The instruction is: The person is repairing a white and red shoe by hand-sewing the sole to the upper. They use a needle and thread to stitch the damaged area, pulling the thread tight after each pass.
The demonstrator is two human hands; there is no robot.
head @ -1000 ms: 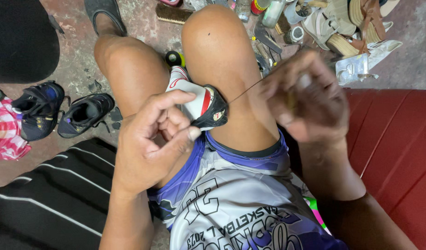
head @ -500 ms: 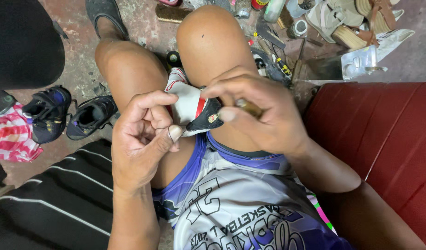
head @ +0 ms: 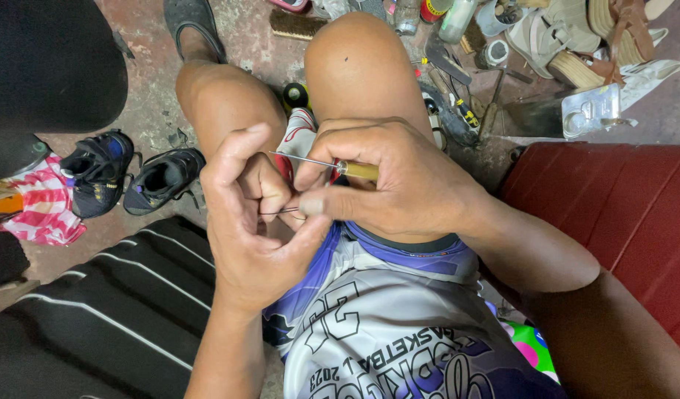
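A small white, red and black shoe (head: 299, 133) is wedged between my knees, mostly hidden by my hands. My right hand (head: 388, 185) grips a sewing awl (head: 358, 171) with a yellow wooden handle; its thin metal needle points left across the shoe. My left hand (head: 255, 214) is curled against the shoe from the left. Its fingers pinch a dark thread (head: 281, 212) next to my right thumb. The two hands touch over the shoe.
A pair of small black sneakers (head: 129, 177) lies on the floor to the left, beside a red-and-white cloth (head: 41, 210). Tools, bottles, a brush and sandals (head: 576, 44) litter the floor ahead. A red seat (head: 621, 214) is on the right, a black striped mat (head: 96, 318) at the lower left.
My right hand came in from the far right, where it had pulled the thread taut, back to the shoe. It now holds the awl level, with the needle pointing left.
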